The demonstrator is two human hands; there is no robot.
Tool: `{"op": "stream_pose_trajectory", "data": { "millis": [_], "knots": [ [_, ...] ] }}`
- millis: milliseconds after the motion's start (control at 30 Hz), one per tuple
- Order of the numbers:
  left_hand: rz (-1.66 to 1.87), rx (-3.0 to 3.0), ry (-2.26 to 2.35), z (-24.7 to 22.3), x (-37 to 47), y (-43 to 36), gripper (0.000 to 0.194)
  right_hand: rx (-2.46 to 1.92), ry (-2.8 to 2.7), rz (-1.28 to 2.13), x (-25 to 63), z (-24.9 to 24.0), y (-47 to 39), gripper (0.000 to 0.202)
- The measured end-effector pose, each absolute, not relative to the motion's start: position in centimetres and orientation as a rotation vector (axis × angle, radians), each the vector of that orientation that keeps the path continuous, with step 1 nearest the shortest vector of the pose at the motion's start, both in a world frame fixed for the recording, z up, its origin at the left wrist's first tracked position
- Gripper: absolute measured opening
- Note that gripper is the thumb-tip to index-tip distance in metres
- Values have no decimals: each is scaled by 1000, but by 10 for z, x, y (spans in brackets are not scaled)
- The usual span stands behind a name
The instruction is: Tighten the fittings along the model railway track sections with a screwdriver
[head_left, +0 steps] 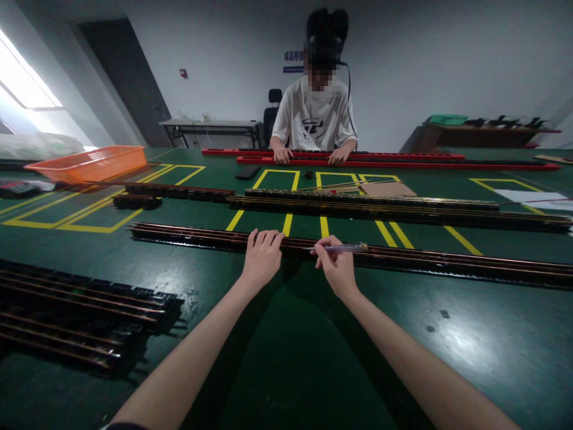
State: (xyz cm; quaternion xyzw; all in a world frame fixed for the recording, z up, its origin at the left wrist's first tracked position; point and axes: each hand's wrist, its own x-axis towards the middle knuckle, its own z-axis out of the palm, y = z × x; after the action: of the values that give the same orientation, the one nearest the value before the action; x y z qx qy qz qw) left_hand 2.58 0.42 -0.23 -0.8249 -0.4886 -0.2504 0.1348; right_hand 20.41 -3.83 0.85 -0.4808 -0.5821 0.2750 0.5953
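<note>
Across the green table in front of me lies a long black rail (416,261) with copper-coloured strips along its length. My left hand (263,258) is closed over its near edge, fingers curled onto the top and thumb side toward the middle. To the right, my right hand (335,266) pinches a screwdriver (353,246) with a clear handle. The screwdriver lies nearly level, its thin shaft pointing left and its tip close to the rail between my hands. Whether the tip touches the rail, I cannot tell.
Behind the rail lie more black rails (380,206) and a piece of cardboard (388,189). Several copper-striped rails (76,304) are at the near left. An orange bin (89,164) stands at the far left. Opposite, a person (316,113) has both hands on red rails (403,162).
</note>
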Motion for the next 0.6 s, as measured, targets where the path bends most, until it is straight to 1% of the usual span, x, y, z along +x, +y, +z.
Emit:
{"op": "stream_pose_trajectory", "data": {
  "millis": [233,600],
  "knots": [
    [-708,-2397,-1448,2,26,4,42,-1118,-1314,619,204,8,-39,29],
    [-702,-2379,-1440,3,25,3,40,-1102,-1359,657,204,9,-38,20]
  ]
}}
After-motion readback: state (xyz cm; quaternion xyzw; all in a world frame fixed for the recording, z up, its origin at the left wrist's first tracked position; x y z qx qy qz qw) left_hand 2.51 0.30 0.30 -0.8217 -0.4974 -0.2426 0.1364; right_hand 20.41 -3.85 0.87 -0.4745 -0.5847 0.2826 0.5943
